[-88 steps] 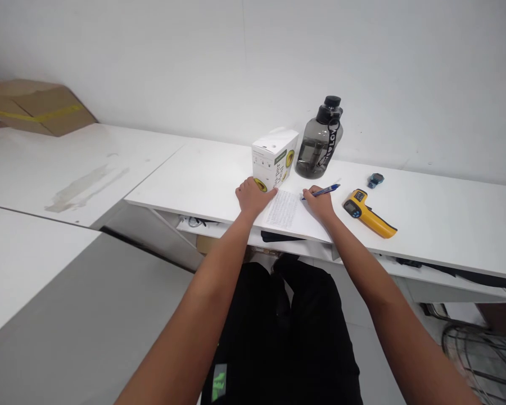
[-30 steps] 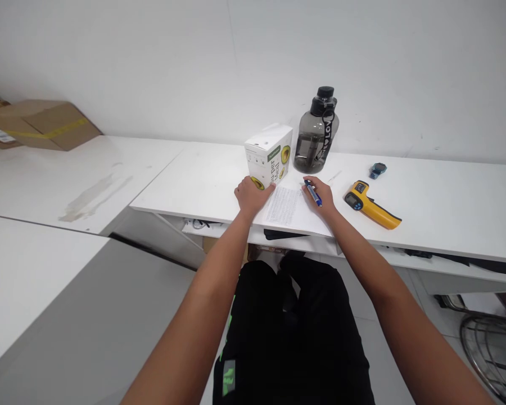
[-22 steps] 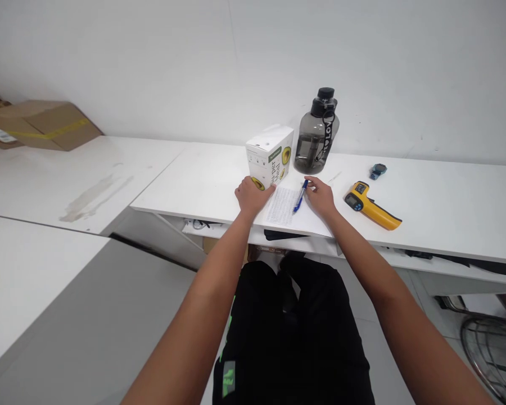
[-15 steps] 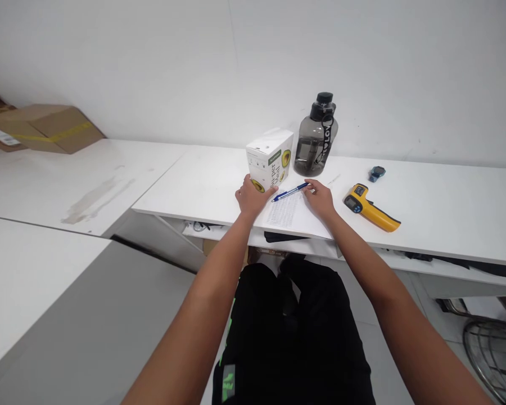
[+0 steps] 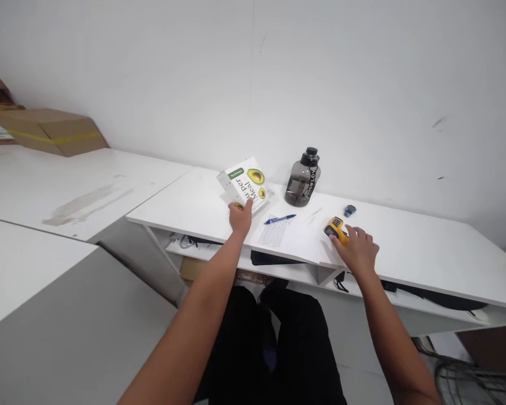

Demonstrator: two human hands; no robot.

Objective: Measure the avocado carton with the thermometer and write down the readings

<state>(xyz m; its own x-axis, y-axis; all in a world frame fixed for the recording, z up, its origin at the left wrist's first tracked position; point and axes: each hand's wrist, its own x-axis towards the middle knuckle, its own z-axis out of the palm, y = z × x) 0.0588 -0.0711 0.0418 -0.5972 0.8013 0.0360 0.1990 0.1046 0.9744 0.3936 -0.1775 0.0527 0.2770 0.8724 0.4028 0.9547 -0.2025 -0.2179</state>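
Observation:
My left hand [image 5: 240, 219] is closed on the near edge of a white meal box [image 5: 245, 179] printed with avocados, which is tilted so its front faces up. My right hand [image 5: 360, 250] wraps round a yellow infrared thermometer [image 5: 336, 227]; palm and fingers hide its handle. Between the hands a blue pen [image 5: 280, 219] rests across a sheet of paper [image 5: 293, 239] with writing on it. A grey see-through water jug [image 5: 297, 188] with a black cap stands upright behind the paper. Beyond the thermometer lies a small dark blue wristwatch-like item [image 5: 349, 210].
The narrow white desk [image 5: 417, 247] runs along the wall, with a shelf of dark items and cables beneath. At left, a larger white table [image 5: 21, 180] bears a taped cardboard box [image 5: 63, 132]. A metal wire-frame object [image 5: 476, 374] stands low at right.
My left hand has tipped the box from upright onto a slant. My right hand has left the pen, which now lies on the paper, and moved right onto the thermometer. The view has shifted.

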